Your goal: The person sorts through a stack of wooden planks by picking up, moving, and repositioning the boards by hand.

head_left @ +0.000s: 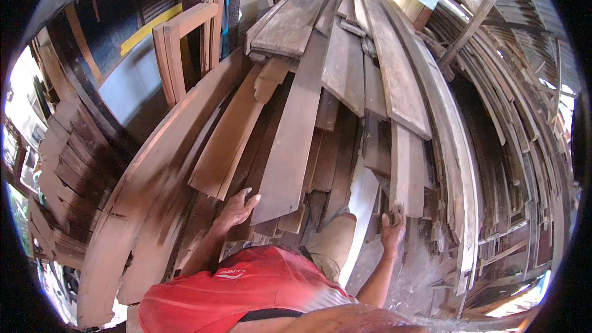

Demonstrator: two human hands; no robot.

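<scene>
My left hand (pixel 237 209) is beside the lower left edge of a long grey-brown plank (pixel 293 135). Its thumb and fingers are apart, with nothing in them. Over to the right, my right hand (pixel 393 232) is raised with its fingers up, close to the lower end of a pale plank (pixel 407 172). Thumb and fingers stand apart there too; whether a fingertip touches the board end is unclear. Between the hands, a white board (pixel 361 206) slants down next to my knee. A brown plank (pixel 228 132) lies left of the grey-brown one.
Stacked planks (pixel 290 28) of uneven lengths run away from me, their ends overhanging. Long curved-looking boards (pixel 157 191) line the left side. A wooden frame (pixel 188 21) stands at the far left. Racked timber (pixel 512 98) fills the right side, with a slanting post (pixel 475 21) above.
</scene>
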